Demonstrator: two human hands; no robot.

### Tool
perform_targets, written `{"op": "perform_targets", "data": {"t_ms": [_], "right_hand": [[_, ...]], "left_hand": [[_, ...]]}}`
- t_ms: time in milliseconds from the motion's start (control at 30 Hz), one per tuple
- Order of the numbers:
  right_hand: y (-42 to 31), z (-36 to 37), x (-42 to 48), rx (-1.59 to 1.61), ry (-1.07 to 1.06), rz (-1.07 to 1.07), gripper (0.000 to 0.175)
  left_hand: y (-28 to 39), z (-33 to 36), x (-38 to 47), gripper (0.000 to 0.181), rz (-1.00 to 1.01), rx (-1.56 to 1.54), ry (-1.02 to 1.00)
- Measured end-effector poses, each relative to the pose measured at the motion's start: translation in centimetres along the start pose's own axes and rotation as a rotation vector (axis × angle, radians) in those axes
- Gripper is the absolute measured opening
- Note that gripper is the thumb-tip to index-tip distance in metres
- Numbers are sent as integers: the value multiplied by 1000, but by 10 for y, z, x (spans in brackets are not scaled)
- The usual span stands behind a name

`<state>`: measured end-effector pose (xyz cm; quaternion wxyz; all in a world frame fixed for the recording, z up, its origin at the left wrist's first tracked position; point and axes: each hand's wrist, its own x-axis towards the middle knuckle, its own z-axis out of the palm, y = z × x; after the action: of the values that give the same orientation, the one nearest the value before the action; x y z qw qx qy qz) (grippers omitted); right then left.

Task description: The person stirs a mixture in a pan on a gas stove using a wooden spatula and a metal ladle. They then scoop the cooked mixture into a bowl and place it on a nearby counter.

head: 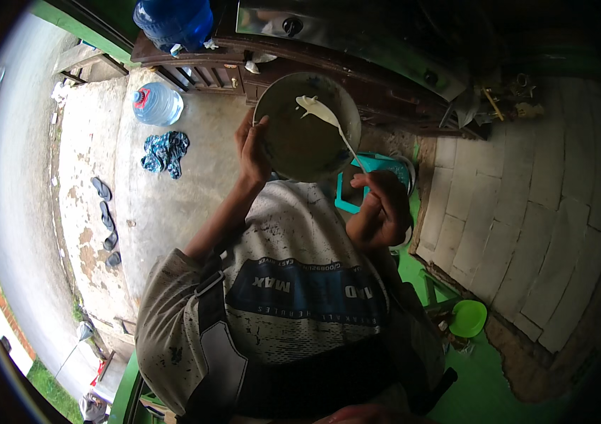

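My left hand (251, 151) grips the left rim of a round bowl (300, 143), with the thumb over the edge. The bowl is held in front of my chest, and its inside looks dark and shaded. In my right hand (382, 209) is the thin handle of a spoon (344, 139), pinched between thumb and fingers. The spoon's head lies over the bowl, and pale white matter (319, 109) shows on it and just past its tip. Whether the spoon touches the bowl's inside is hard to tell.
Ahead stands a dark wooden cabinet (205, 79) with a metal stove (268, 24) and a blue water jug (173, 24) on top. Another water jug (157, 104), a crumpled cloth (167, 153) and sandals (105, 214) are on the left floor. A turquoise plastic stool (351, 199) stands behind the bowl.
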<state>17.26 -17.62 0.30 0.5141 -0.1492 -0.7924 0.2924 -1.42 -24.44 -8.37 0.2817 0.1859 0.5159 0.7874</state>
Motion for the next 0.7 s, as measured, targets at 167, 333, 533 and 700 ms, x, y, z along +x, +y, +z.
{"op": "perform_targets", "data": {"t_ms": [167, 333, 533, 700], "right_hand": [[15, -4, -10, -98, -115, 108, 19], [43, 4, -12, -93, 82, 205, 18], [69, 22, -31, 244, 192, 781, 24], [66, 29, -29, 597, 256, 1035, 26]], "left_hand": [[1, 0, 1, 44, 13, -38, -2], [3, -4, 3, 43, 67, 48, -52], [5, 0, 3, 40, 110, 116, -16], [-2, -3, 5, 39, 133, 175, -22]]}}
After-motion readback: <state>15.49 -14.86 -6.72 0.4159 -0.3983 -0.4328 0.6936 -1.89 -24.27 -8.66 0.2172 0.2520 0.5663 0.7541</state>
